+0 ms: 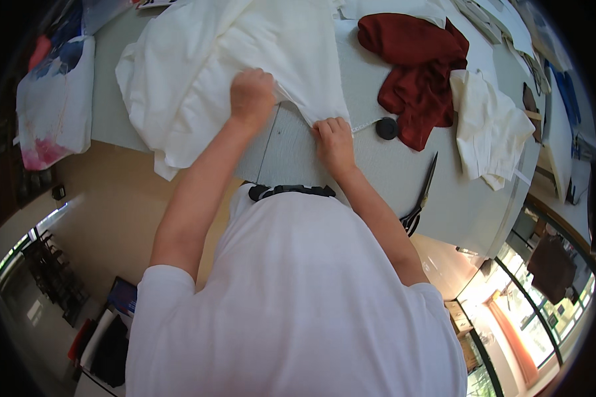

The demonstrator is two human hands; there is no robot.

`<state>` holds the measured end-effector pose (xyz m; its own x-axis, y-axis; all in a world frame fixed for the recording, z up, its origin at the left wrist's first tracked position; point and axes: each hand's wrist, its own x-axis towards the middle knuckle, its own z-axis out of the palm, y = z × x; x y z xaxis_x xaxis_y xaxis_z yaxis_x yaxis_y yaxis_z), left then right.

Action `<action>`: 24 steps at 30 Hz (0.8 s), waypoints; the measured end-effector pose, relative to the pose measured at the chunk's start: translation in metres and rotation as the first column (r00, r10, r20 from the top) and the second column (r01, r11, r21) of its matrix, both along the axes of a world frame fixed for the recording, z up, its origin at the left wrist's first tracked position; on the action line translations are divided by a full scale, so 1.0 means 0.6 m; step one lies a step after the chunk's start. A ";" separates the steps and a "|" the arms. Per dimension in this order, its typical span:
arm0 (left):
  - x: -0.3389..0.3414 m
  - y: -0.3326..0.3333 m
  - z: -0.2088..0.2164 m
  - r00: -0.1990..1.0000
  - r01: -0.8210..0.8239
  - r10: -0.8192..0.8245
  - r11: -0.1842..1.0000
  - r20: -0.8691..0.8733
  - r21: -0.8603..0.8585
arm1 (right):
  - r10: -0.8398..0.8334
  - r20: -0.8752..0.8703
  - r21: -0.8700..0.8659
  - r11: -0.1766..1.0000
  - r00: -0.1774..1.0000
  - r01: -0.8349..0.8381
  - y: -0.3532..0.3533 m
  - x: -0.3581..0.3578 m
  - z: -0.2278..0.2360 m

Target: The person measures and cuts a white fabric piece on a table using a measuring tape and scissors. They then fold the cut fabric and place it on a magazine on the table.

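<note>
My right hand (pixel 335 144) pinches the lower edge of the white cloth (pixel 198 79), which spreads ahead of both hands and off to the left. My left hand (pixel 252 98) is curled on the same cloth; its fingertips are hidden, so I can't tell whether it grips. Just right of my right hand lies a black tape measure (pixel 387 128), with red cloth (pixel 417 59) beyond it and scissors (pixel 425 192) nearer me on the desk (pixel 377 178).
</note>
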<state>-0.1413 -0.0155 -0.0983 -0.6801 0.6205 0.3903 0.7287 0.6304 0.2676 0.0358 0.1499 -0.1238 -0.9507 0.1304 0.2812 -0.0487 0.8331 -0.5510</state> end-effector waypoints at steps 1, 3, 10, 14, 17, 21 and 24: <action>-0.013 -0.001 0.002 1.000 0.010 -0.010 1.000 -0.020 -0.018 | -0.012 0.011 -0.002 1.000 1.000 0.012 -0.001 0.004 0.001; -0.054 -0.003 0.022 0.997 0.022 -0.026 0.998 -0.073 -0.055 | -0.026 0.012 -0.006 1.000 1.000 0.027 -0.001 0.002 0.003; -0.168 -0.038 0.048 0.981 -0.136 0.132 0.990 -0.140 -0.025 | -0.047 0.046 -0.019 0.999 0.998 0.048 -0.009 0.005 0.010; -0.140 -0.032 0.044 0.978 -0.198 0.193 0.978 -0.073 -0.069 | -0.024 0.072 -0.021 0.999 0.997 0.025 -0.009 0.010 0.013; -0.077 -0.020 0.046 0.994 -0.105 0.100 0.979 -0.039 -0.175 | 0.006 0.133 -0.079 0.997 0.991 0.005 -0.002 0.019 0.023; 0.022 -0.019 0.040 0.993 0.120 -0.121 0.993 -0.014 -0.017 | -0.013 0.092 0.051 0.999 0.996 0.009 0.069 0.035 0.068; 0.107 0.002 0.030 0.938 0.344 -0.347 0.929 0.008 -0.136 | 0.007 0.076 0.241 0.970 0.997 -0.025 0.131 0.035 0.072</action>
